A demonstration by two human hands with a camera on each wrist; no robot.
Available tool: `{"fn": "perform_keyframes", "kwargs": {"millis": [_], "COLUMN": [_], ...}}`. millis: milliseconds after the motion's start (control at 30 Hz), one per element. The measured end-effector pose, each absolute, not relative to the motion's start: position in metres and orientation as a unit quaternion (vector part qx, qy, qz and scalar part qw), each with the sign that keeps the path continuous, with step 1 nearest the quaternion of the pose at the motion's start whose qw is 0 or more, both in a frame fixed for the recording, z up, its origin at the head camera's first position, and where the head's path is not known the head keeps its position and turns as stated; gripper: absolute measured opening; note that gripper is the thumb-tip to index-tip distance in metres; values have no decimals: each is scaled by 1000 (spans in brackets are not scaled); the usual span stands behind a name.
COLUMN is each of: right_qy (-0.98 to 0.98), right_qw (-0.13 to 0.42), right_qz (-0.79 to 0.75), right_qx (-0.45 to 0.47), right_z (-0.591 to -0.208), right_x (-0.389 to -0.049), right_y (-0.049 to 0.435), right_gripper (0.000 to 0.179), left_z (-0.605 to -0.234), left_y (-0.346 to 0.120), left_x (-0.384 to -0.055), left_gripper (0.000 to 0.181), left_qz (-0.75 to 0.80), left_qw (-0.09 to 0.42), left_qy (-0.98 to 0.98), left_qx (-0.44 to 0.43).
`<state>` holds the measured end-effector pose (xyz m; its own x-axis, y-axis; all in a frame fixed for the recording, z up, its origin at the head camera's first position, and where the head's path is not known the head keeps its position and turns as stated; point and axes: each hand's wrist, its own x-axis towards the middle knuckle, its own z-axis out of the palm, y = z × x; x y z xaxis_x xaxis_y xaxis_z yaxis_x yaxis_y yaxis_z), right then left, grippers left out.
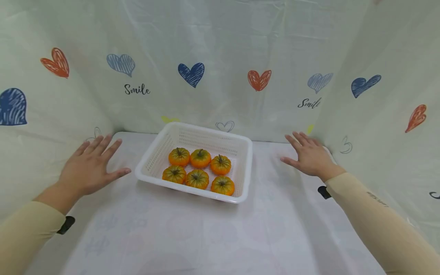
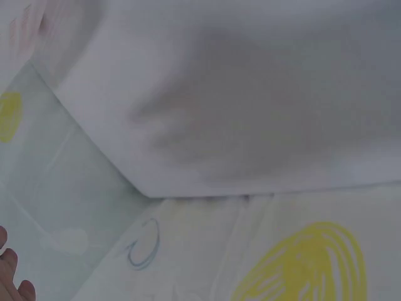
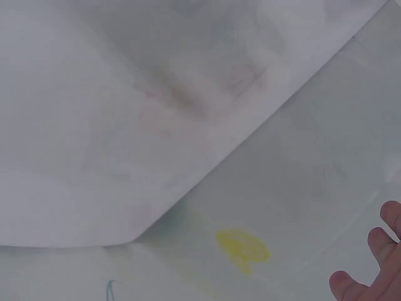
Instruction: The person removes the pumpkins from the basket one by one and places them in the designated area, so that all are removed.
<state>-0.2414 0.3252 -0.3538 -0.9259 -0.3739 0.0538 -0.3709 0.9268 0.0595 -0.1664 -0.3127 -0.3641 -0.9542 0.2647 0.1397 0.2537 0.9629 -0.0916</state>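
Note:
A white plastic basket [image 1: 192, 191] sits on the table, turned slightly, with several small orange-and-green pumpkins [image 1: 197, 179] in two rows inside it. To its left, my left hand [image 1: 86, 168] is held with fingers spread and nothing in it. My right hand [image 1: 308, 156] is on the other side, also spread and holding nothing. Both hands are apart from the basket. Fingertips of the left hand [image 2: 11, 273] show at the corner of the left wrist view, and those of the right hand [image 3: 376, 266] at the edge of the right wrist view.
A white cloth covers the table [image 1: 213, 236]. Pale curtains [image 1: 220, 42] printed with hearts and "Smile" enclose it at the back and both sides, close behind the basket. Black wrist straps [image 1: 66, 225] show below the sleeves.

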Motion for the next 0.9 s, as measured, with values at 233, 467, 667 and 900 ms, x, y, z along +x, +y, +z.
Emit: {"fn": "perform_keyframes", "kwargs": {"millis": [233, 467, 667, 900], "right_qy": [-981, -979, -979, -978], "right_qw": [34, 32, 23, 23], "right_qz": [-15, -5, 11, 16], "right_qx": [193, 199, 203, 207], "right_z": [-356, -357, -355, -358], "right_x": [-245, -246, -246, -249], "right_y": [313, 298, 279, 259], "right_gripper": [93, 93, 93, 93], "left_z": [-367, -369, -376, -384], "left_y": [-299, -284, -273, -264], "left_x": [-165, -166, -164, -162], "left_gripper": [98, 96, 98, 98], "left_qz": [11, 1, -3, -27], "left_qw": [81, 86, 93, 85], "left_qy": [-987, -983, -981, -981], "left_qx": [-141, -164, -169, -174]}}
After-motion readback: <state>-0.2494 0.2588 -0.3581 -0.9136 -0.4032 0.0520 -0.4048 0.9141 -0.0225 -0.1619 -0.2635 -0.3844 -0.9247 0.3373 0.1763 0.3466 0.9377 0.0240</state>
